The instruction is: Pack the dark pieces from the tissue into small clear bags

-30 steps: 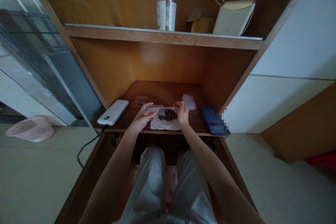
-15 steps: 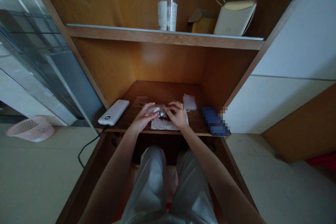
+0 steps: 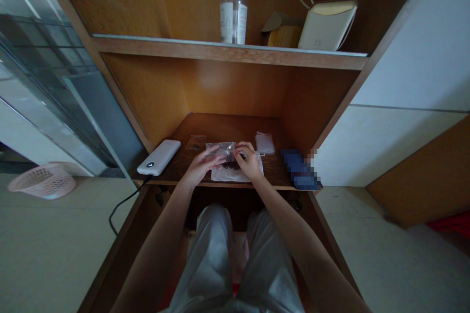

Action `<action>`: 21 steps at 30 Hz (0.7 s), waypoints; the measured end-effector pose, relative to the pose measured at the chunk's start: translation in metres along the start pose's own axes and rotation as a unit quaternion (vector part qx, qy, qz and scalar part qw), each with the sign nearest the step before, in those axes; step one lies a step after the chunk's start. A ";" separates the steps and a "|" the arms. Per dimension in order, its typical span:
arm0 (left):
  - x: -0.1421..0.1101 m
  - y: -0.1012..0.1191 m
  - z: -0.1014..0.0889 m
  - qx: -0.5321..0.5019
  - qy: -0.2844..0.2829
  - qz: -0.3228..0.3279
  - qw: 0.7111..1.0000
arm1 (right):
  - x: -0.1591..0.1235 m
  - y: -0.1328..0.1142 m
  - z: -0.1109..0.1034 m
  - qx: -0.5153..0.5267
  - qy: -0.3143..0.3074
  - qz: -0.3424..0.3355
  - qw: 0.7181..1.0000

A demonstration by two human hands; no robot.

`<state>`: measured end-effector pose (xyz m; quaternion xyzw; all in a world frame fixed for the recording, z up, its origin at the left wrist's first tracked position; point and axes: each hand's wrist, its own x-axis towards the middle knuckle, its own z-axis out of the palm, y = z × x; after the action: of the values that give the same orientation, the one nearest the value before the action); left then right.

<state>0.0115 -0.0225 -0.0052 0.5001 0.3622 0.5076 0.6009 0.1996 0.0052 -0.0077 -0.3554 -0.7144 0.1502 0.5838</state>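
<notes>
Now the clear bag (image 3: 228, 147) spread flatter over the white tissue (image 3: 228, 175), right hand (image 3: 249, 160) pinching its edge, left hand (image 3: 200, 167) against it, grip unclear; work seemingly centred on that edge.

Legible text: none showing | 12 o'clock: clear lidded bottle (image 3: 234, 5) is wearing a white label (image 3: 226, 22) whose fine print is staying too small to read | between 1 and 2 o'clock: cream strapped case (image 3: 328, 24) is bearing a faint, undecipherable mark (image 3: 317, 42) | near 9 o'clock: white power bank (image 3: 164, 152) is showing a round display (image 3: 150, 165), unreadable
</notes>
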 end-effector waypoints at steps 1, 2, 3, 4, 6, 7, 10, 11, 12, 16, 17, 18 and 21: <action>0.000 0.000 -0.001 0.001 0.000 -0.005 1.000 | 0.000 0.000 0.000 0.010 0.004 -0.002 1.000; 0.001 -0.001 -0.001 0.002 0.002 -0.009 1.000 | 0.000 -0.001 0.001 0.018 0.006 -0.002 1.000; 0.001 -0.001 -0.001 0.003 0.004 -0.014 1.000 | 0.000 -0.001 0.001 0.024 0.007 -0.001 1.000; 0.001 -0.001 -0.001 0.003 0.006 -0.019 1.000 | 0.000 -0.001 0.001 0.028 0.008 0.001 1.000; 0.000 0.000 -0.001 0.000 0.009 -0.024 1.000 | -0.001 -0.001 0.002 0.035 0.007 0.006 0.999; 0.000 0.000 -0.001 -0.002 0.009 -0.025 1.000 | -0.001 0.000 0.002 0.038 0.006 0.008 0.999; -0.001 0.002 0.001 -0.013 0.007 -0.017 1.000 | -0.002 0.001 0.002 0.041 -0.002 0.016 0.999; -0.001 0.002 0.002 -0.018 0.009 -0.012 1.000 | -0.002 0.001 0.002 0.041 -0.005 0.020 0.999; -0.001 0.002 0.002 -0.022 0.013 -0.006 1.000 | -0.002 0.001 0.002 0.039 -0.009 0.023 0.999; 0.000 0.001 0.002 -0.030 0.017 -0.002 0.999 | -0.003 0.002 0.002 0.030 -0.019 0.026 0.999; 0.000 0.000 0.002 -0.030 0.016 -0.004 0.999 | -0.003 0.001 0.002 0.029 -0.018 0.026 0.999; 0.000 0.000 0.001 -0.029 0.015 -0.006 0.999 | -0.003 0.001 0.002 0.030 -0.017 0.025 0.999; 0.001 -0.001 0.000 -0.033 0.007 -0.010 0.999 | -0.003 -0.001 0.002 0.036 -0.011 0.025 0.999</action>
<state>0.0120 -0.0216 -0.0059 0.4724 0.3544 0.5166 0.6200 0.1976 0.0035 -0.0098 -0.3501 -0.7055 0.1946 0.5846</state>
